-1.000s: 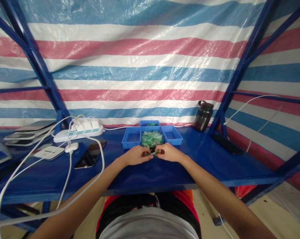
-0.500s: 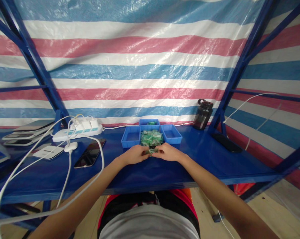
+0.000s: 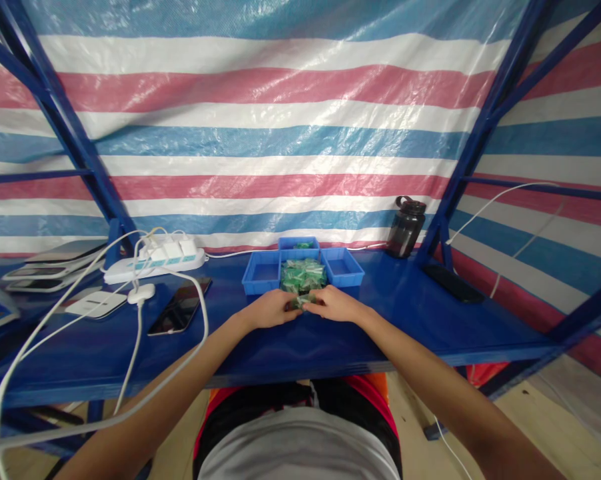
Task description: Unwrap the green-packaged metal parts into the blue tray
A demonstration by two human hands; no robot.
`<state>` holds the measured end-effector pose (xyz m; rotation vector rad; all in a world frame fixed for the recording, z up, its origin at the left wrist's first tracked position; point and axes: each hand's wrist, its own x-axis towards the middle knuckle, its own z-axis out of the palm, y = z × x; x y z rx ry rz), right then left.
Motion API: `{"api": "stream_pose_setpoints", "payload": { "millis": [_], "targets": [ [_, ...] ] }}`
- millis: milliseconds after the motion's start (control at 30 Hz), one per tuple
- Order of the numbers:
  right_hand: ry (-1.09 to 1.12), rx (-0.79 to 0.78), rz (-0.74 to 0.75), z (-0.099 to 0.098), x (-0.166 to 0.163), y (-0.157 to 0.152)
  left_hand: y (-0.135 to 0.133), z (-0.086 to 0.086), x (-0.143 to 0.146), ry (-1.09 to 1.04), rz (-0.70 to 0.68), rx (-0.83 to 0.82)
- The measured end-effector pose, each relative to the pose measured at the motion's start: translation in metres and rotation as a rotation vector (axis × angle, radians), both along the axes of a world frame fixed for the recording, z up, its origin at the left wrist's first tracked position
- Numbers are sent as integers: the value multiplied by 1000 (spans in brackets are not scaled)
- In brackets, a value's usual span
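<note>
My left hand (image 3: 270, 310) and my right hand (image 3: 333, 305) meet on the blue shelf, fingers pinched together on one small green part (image 3: 301, 303) between them. Just beyond the fingertips lies a heap of green parts (image 3: 302, 275), flanked by shallow blue trays: one on the left (image 3: 261, 275), one on the right (image 3: 342, 267) and one behind (image 3: 299, 245) with a few green parts in it. What the pinched part looks like in detail is too small to tell.
A white power strip (image 3: 153, 262) with plugs and white cables (image 3: 135, 340) lies at the left, next to a black phone (image 3: 179, 308) and flat devices (image 3: 60, 263). A dark bottle (image 3: 406, 227) stands at the back right, a black phone (image 3: 453, 283) beyond it.
Both hands stay pinched together in front of the heap; their fingers have shifted slightly around the small green part. The view has tipped a little.
</note>
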<state>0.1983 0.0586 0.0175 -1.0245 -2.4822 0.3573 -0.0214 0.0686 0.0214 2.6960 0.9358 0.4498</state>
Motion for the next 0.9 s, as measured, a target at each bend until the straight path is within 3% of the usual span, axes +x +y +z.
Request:
{"api": "stream_pose_setpoints", "payload": {
  "millis": [233,400,733,900],
  "targets": [
    [-27,39,20,-2,1,2,-4,5,1,-21,-42,-60],
    [-23,53,15,-2,0,2,-5,10,1,-73,-38,-213],
    [-59,79,-29,-3,-2,3,7,-2,1,-228,41,-436],
    [-76,102,16,-5,-2,7,11,-4,1,-218,44,-458]
  ]
}}
